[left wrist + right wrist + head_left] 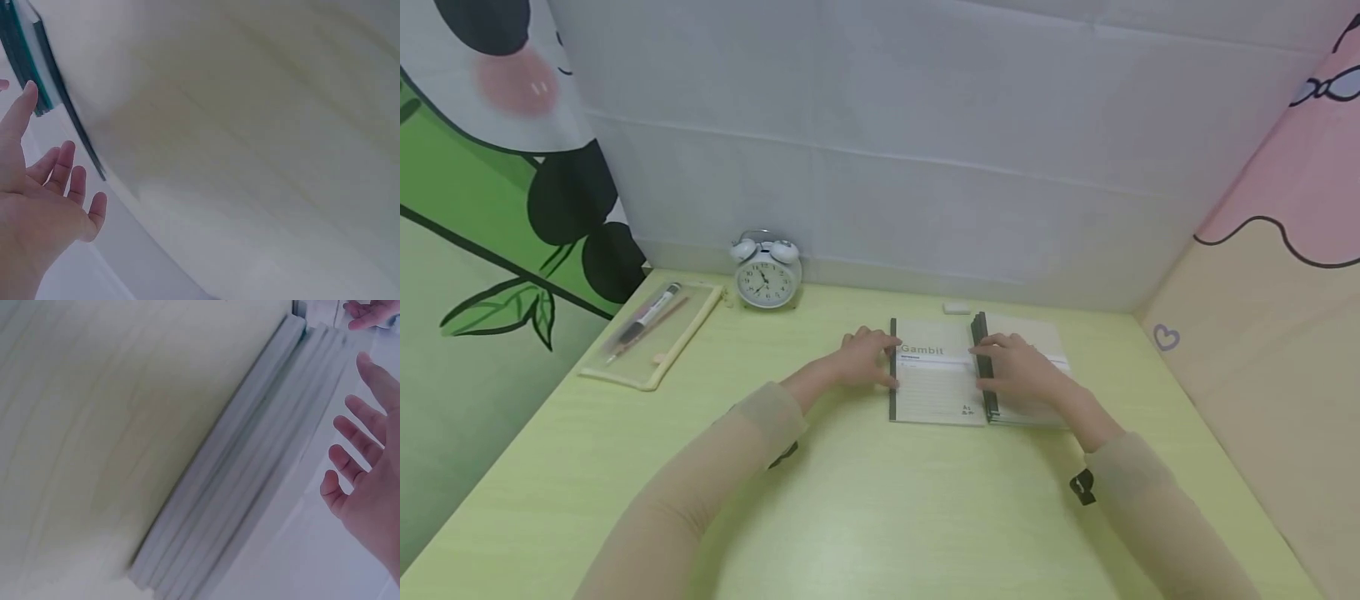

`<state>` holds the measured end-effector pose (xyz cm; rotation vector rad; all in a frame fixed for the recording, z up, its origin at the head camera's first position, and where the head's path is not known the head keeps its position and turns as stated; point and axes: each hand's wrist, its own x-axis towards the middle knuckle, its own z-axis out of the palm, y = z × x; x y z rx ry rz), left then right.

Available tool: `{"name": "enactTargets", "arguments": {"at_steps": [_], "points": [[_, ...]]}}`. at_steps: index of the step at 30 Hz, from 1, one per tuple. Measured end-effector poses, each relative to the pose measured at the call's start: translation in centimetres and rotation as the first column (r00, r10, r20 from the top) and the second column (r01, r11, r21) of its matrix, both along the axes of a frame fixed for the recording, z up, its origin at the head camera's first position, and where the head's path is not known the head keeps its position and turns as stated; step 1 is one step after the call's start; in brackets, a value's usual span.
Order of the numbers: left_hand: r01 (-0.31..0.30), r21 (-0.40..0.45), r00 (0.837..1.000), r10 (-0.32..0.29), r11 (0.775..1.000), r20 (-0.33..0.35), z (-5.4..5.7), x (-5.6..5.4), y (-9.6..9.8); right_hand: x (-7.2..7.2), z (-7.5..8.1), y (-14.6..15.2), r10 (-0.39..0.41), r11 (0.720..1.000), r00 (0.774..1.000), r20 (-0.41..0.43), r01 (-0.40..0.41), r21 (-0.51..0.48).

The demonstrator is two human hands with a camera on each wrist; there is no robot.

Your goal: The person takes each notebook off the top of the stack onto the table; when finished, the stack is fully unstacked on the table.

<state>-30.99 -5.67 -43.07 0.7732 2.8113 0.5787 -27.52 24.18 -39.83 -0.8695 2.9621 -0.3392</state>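
A notebook point(928, 396) with a dark spine and "Gambit" printed on its pale cover lies flat at the table's middle. At its left spine edge is my left hand point(865, 357), thumb and fingers apart; whether the fingertips touch is hard to tell. Just right of it lies a stack of similar notebooks point(1030, 412), their dark spines facing left. My right hand point(1022, 371) hovers over that stack, fingertips by the spines. In the right wrist view, the stack's page edges point(225, 481) show below loosely spread fingers. Neither hand grips anything.
A white twin-bell alarm clock point(767, 275) stands at the back left. Beside it lies a clear, yellow-edged pouch point(700, 321) with pens inside. A small white block point(957, 308) sits behind the notebooks. A white-draped wall point(887, 208) bounds the table's back.
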Motion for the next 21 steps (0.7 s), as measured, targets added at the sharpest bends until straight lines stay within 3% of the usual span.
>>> {"name": "enactTargets", "arguments": {"at_steps": [5,10,21], "points": [[0.002,0.055,1.000,-0.001,0.998,-0.019,1.7,0.6,0.8,0.6,1.2,1.5,-0.035,0.996,0.999,0.036,0.038,-0.083],[0.017,0.080,0.999,-0.014,0.997,-0.038,3.1,1.0,2.0,0.6,1.3,3.9,-0.093,0.989,0.995,0.035,0.096,-0.115],[0.014,0.175,1.000,-0.012,0.985,-0.014,3.6,1.6,6.1,0.5,0.1,9.6,-0.203,0.947,0.978,0.057,0.210,-0.241]]}}
